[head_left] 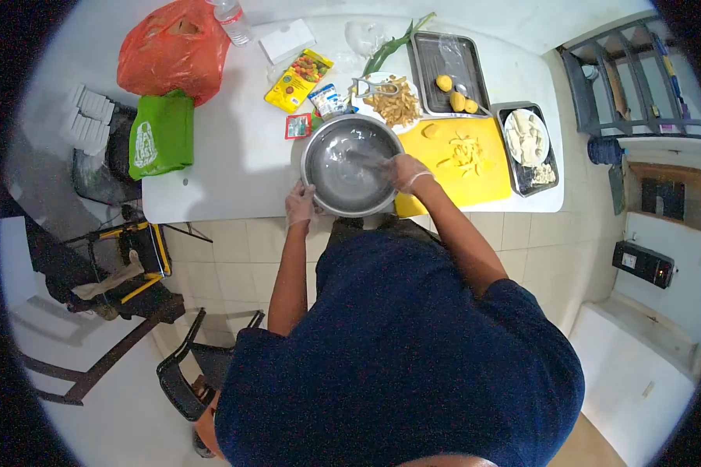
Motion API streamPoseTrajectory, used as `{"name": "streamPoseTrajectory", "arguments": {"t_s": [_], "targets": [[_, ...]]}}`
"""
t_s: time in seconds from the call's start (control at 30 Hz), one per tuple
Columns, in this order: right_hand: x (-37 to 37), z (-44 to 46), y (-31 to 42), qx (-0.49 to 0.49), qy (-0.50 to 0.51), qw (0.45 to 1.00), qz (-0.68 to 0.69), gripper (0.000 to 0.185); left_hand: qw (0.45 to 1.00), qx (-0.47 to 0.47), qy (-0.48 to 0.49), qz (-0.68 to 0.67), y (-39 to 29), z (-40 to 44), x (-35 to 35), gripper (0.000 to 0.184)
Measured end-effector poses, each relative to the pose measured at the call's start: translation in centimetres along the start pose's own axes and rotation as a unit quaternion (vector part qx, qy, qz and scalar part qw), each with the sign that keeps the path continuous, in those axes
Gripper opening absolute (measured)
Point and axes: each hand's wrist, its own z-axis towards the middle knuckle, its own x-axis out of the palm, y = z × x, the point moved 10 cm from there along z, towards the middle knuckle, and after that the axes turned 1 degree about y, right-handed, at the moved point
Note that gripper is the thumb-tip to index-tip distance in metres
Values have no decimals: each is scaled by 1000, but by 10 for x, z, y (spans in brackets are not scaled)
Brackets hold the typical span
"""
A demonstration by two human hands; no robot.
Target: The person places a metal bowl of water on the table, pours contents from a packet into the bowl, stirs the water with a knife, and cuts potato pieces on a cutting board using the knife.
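A large metal bowl (350, 204) stands at the front edge of the white table, with clear, shiny liquid inside. My left hand (300, 204), in a clear plastic glove, grips the bowl's left front rim. My right hand (409, 173), gloved the same way, is closed at the right rim. A blurred thin shape reaches from it into the bowl, too smeared to name. Just right of the bowl lies a yellow cutting board (487, 187) with cut yellow strips (467, 156) and one peeled piece. Behind it, a white plate holds brownish peelings (397, 103) and a peeler (372, 87).
A dark tray (424, 62) holds several peeled potatoes. Another tray (549, 177) carries a white plate of pale pieces (527, 138). Seasoning packets (300, 82), a red bag (171, 54), a green bag (163, 136) and a bottle (232, 22) lie left. A chair (202, 366) stands behind.
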Motion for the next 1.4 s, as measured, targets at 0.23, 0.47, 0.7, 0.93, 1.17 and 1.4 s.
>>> {"name": "streamPoseTrajectory", "arguments": {"t_s": [0.23,0.47,0.7,0.93,1.17,1.4], "targets": [[5,-22,-11,19,125,987,-97,34,999,-16,-5,-42,13,8,0,49],[-51,-28,-6,103,25,990,-91,36,996,-23,-5,-82,15,3,1,50],[10,3,-11,31,77,991,-101,31,999,-33,-17,-27,9,0,-2,51],[-35,-25,-21,102,41,987,-117,28,996,-17,-15,-86,39,18,2,51],[-20,-35,5,-8,62,983,-173,25,994,24,-29,-104,41,25,2,38],[-47,-35,-19,45,-27,988,-147,22,996,0,-40,-76,17,7,-2,41]]}}
